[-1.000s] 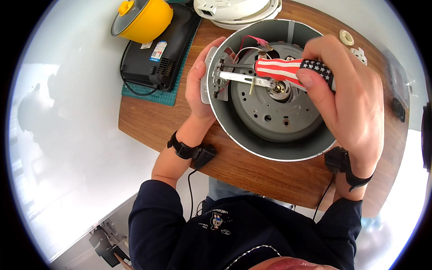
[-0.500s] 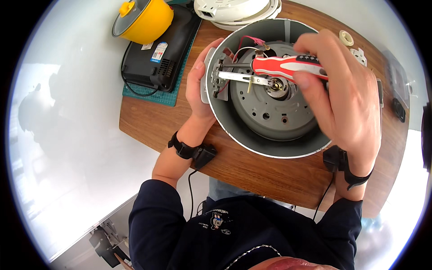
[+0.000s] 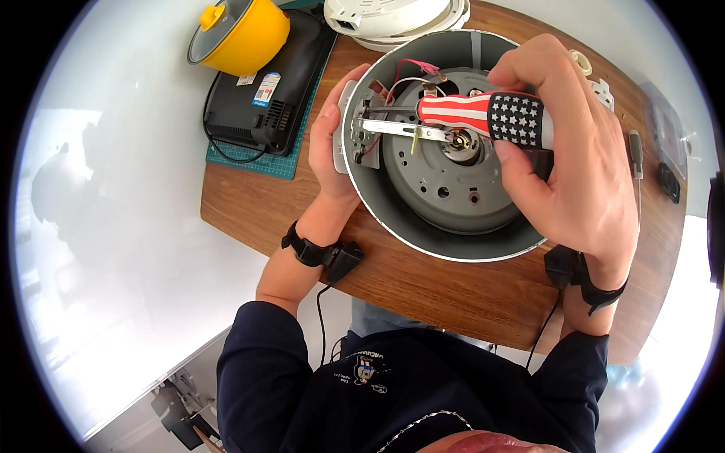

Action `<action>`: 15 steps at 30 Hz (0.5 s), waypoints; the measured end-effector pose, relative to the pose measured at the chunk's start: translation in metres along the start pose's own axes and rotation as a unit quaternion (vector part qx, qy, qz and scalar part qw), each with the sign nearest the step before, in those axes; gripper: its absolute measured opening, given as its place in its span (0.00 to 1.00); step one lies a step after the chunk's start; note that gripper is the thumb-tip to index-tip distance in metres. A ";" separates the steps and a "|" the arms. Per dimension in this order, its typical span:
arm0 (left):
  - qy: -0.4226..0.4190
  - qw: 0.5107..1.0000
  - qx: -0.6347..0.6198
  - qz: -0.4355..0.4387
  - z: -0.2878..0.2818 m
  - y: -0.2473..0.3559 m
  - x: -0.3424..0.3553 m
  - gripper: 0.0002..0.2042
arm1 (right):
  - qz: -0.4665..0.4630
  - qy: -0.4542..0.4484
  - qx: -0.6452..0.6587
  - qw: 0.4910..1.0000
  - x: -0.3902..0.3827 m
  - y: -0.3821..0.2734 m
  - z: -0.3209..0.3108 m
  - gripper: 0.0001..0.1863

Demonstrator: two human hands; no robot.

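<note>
A round grey metal appliance shell (image 3: pixel 411 219), resembling a rice cooker body, lies with its inside facing up. My left hand (image 3: pixel 332 140) is closed around the side handle at its left. Inside sit a grey plate (image 3: pixel 430 177) with holes, a metal lever strip (image 3: pixel 396 129) and pink and white wires. My right hand (image 3: pixel 578 143) grips a screwdriver (image 3: pixel 468 111) with a striped red-and-white, star-patterned handle, thumb below and fingers above. Its shaft points left, beside the lever, to the bracket on the shell's left wall. I cannot tell whether the tip sits in a screw.
At the upper left a yellow pot (image 3: pixel 249 38) with a lid stands on a black appliance (image 3: pixel 249 113) over a green mat (image 3: pixel 279 167). White housing parts (image 3: pixel 385 19) lie behind the shell. Another screwdriver (image 3: pixel 636 147), a black oval item (image 3: pixel 668 183) and a cream ring (image 3: pixel 581 62) are at the right.
The screwdriver handle has rotated in my right hand, bringing its star-patterned side into sight. My right fingers have shifted around it. The shell has moved slightly left with my left hand.
</note>
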State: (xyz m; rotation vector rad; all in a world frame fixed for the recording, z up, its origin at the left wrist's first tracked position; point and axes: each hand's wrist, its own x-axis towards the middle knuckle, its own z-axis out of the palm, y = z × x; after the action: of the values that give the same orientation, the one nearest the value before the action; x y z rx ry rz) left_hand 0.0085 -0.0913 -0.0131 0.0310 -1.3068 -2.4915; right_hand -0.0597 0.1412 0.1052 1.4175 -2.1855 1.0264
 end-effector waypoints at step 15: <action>0.005 1.000 0.013 0.004 0.003 0.002 -0.002 0.35 | 0.067 -0.065 0.005 0.996 -0.005 0.003 0.000 0.13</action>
State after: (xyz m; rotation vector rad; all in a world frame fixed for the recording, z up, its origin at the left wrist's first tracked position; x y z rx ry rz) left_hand 0.0105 -0.0895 -0.0102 0.0434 -1.3318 -2.4648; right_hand -0.0600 0.1449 0.1011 1.3929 -2.4011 1.0165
